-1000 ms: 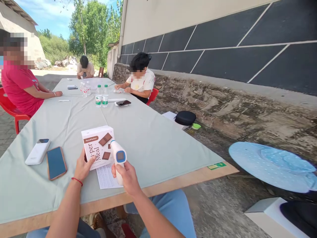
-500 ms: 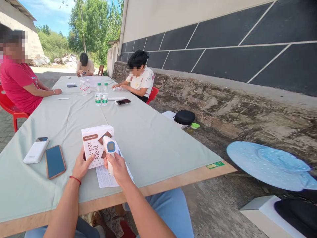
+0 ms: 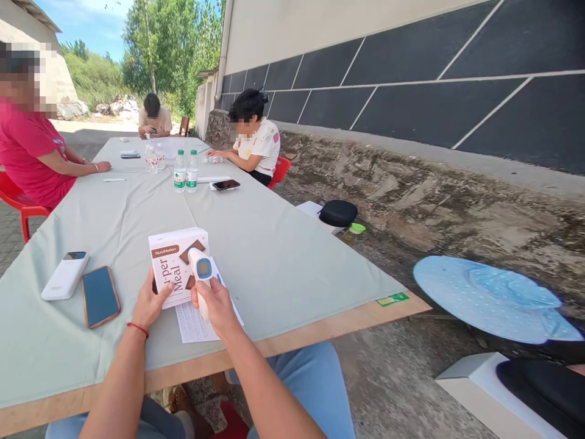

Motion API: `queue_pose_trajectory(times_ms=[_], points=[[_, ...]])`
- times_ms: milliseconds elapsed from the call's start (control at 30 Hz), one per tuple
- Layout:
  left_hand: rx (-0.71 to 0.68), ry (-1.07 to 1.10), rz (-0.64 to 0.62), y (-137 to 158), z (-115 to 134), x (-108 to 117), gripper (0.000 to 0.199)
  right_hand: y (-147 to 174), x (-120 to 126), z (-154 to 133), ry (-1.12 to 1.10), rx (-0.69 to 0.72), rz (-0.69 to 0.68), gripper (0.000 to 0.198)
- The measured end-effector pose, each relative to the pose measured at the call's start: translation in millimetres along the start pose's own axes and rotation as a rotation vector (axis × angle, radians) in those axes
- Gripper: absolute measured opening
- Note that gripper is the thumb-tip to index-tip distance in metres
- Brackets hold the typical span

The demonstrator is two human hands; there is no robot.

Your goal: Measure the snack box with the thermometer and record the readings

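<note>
Left hand [image 3: 153,302] clamped on the lower left edge of the white cardboard box with brown chocolate-square print [image 3: 176,268], standing it tilted up on the grey-green cloth-covered surface [image 3: 283,256]. Right hand [image 3: 214,305] closed round the grip of the white pistol-shaped infrared thermometer with blue display [image 3: 201,274], its head right up against the box front. Risk — the box is propped by one edge only, so a nudge from the thermometer could tip it backward, or drag the printed paper sheet [image 3: 194,323] under it toward the near wooden edge. To the left, a dark smartphone in an orange case [image 3: 99,296] and a white power bank [image 3: 64,275] lie near — little room that side. Right and far side open — bare cloth up to the clear water bottles [image 3: 185,172], well apart.
</note>
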State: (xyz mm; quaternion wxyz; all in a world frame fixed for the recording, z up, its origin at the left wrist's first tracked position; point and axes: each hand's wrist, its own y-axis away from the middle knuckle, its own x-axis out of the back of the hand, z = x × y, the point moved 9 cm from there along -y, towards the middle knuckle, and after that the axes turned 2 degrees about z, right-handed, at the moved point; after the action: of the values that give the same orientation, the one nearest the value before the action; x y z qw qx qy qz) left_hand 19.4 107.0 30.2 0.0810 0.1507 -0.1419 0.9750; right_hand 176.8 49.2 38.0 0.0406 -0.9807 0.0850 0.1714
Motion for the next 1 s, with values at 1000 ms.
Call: queue_pose_trajectory(times_ms=[1000], points=[[0.065, -0.084, 0.058, -2, -11, 7, 0.07, 15, 15, -31, 0.045, 0.028, -0.079, 0.031]])
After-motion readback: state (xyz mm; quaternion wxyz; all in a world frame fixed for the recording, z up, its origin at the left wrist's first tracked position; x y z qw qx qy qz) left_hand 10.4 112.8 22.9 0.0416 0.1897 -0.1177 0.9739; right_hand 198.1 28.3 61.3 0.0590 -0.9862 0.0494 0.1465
